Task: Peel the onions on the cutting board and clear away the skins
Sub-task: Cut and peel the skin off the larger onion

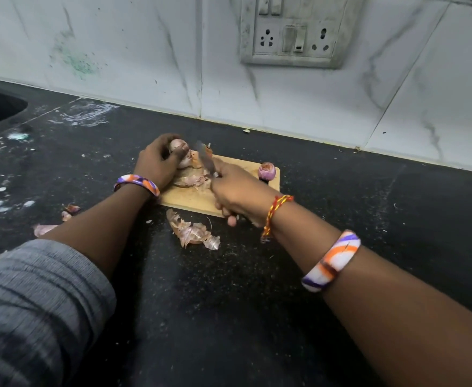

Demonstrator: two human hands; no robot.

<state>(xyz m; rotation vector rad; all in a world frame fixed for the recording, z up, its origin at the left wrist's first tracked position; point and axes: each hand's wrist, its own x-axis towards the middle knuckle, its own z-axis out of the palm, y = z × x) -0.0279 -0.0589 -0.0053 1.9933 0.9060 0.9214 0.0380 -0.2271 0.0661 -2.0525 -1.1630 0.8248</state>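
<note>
Head cam had the onion (179,152) sitting at the far left corner of the cutting board (198,201), with the left hand (158,163) curled over it, a tight grip from above and the left. The knife (205,160) came in from the right, blade angled up and away toward the onion, handle wrapped in the right hand (236,191). So the blade was just beside the onion's right side, and I'd guess that's where the next cut goes. A peeled onion (267,170) stood near the board's right edge. Loose skins (193,231) lay on the counter (257,317).
</note>
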